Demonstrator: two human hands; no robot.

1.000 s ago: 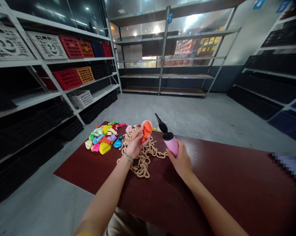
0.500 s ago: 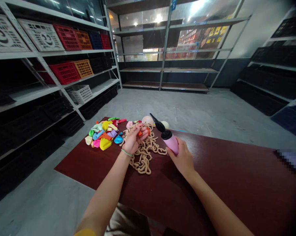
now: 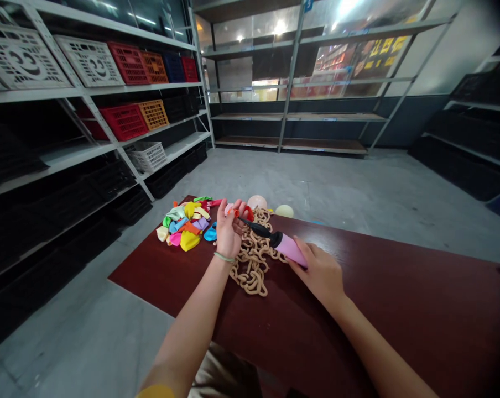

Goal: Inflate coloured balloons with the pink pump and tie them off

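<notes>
Orange rubber balloon (image 3: pixel 235 213) in the left hand (image 3: pixel 228 235), the tapered black nozzle (image 3: pixel 258 228) of a pink, cylindrical, plastic-looking hand pump (image 3: pixel 290 250) just beside its fingers.
The step seems to be fitting nozzle to balloon, which likely calls for lining up tip and mouth; whether they have joined, I cannot tell. Left palm turned up, fingers half-curled loosely about the balloon; right hand (image 3: pixel 321 275) back uppermost, fingers wrapped round the pump.

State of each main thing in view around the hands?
orange balloon: in left hand, looks uninflated
pink pump: in right hand, nozzle at orange balloon, insertion unclear
balloon pile: limp
beige chain: heaped loosely
pale pink balloon: rounded, looks inflated
pale green balloon: rounded, looks inflated
</notes>
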